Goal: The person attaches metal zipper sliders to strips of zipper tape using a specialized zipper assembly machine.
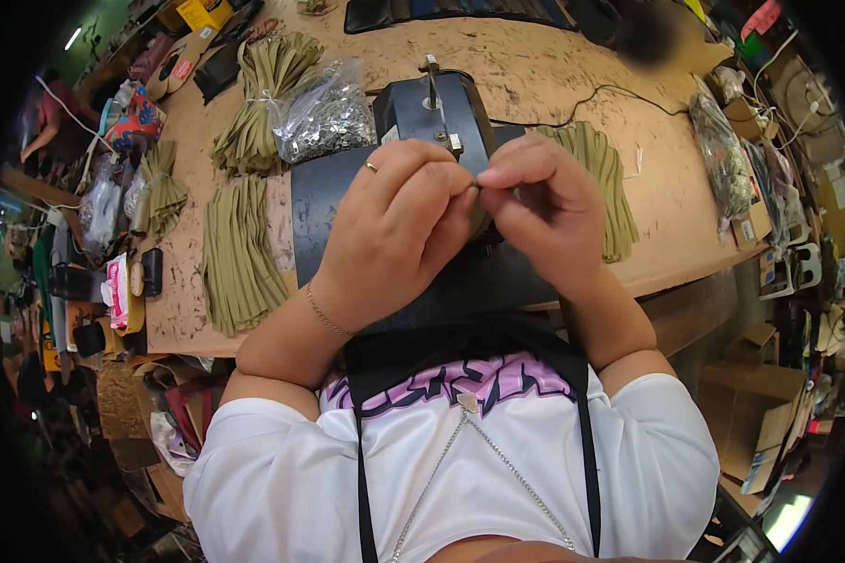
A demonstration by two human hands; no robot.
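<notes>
My left hand [394, 206] and my right hand [554, 211] meet fingertip to fingertip above a dark machine [422, 94]. Both are closed in a pinch, and what lies between the fingertips is too small and covered to name. Behind my fingers rises the machine's upright metal rod; its lower part is hidden by the hands. A flat black plate [324, 206] extends to the left of it. Olive fabric strips [239, 253] lie in a row left of the plate, and another pile of olive strips [603, 188] is beyond my right hand.
A clear plastic bag of small metal pieces [327, 117] sits behind the plate, beside a tied bundle of olive strips [263, 94]. A dark cable [620, 89] crosses the wooden table [545, 61]. Plastic-wrapped goods [723, 150] line the right edge.
</notes>
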